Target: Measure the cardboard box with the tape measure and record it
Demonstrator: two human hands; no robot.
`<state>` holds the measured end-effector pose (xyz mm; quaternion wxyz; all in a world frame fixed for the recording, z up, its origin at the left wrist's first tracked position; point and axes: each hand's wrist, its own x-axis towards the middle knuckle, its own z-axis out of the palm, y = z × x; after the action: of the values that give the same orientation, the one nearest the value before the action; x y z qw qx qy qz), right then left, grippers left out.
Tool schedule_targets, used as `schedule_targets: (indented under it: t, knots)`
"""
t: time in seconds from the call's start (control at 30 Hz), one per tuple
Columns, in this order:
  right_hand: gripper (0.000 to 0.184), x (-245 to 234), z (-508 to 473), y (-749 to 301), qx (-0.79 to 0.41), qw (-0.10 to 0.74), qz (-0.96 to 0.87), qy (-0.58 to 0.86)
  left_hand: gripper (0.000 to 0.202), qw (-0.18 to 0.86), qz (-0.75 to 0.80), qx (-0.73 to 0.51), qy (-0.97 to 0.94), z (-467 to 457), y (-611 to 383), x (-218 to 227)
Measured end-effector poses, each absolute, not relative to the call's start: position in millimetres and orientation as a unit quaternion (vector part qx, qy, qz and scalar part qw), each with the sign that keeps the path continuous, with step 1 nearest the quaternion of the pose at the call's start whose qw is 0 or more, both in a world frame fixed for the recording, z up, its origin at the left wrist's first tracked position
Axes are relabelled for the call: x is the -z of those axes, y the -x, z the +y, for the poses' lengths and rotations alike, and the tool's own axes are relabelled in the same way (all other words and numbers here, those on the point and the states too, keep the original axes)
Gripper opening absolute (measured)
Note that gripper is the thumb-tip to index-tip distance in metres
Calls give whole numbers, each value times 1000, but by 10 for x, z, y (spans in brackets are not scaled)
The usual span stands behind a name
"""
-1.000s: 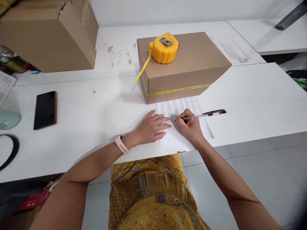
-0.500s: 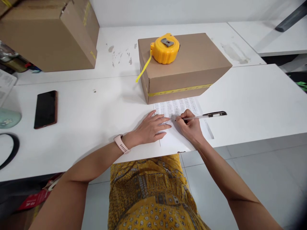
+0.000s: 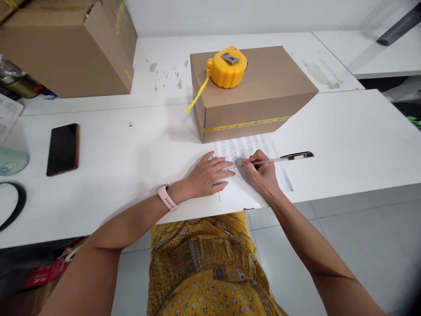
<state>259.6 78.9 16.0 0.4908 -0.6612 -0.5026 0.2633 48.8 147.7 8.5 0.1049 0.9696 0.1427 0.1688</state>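
A sheet of paper (image 3: 241,188) lies on the white table, its upper part filled with columns of small writing. Flat on its left side rests my left hand (image 3: 208,175), fingers spread, with a pink watch band (image 3: 167,197) at the wrist. My right hand (image 3: 262,174) grips a clear pen with a black cap end (image 3: 296,156), its tip at the paper close to my left fingertips. Just beyond the paper stands a closed cardboard box (image 3: 253,105) with yellow tape, overlapping the sheet's far edge. A yellow tape measure (image 3: 227,68) sits on the box.
On the left of the table (image 3: 131,166) lie a dark phone (image 3: 62,150), a pale green object (image 3: 13,162) and a black ring-shaped edge (image 3: 19,206). A larger cardboard box (image 3: 75,57) stands at the back left. A dark bar (image 3: 401,26) rises at the far right.
My right hand and the pen have shifted very slightly to the right along the writing. My left hand stays in place on the paper.
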Motion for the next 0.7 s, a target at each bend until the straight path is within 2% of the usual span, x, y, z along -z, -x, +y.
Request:
schedule_targets:
  t: [0.7]
  knots:
    - [20, -178, 796, -2610, -261, 486, -507, 662, 33, 117, 146, -155, -970, 1475, -481, -108]
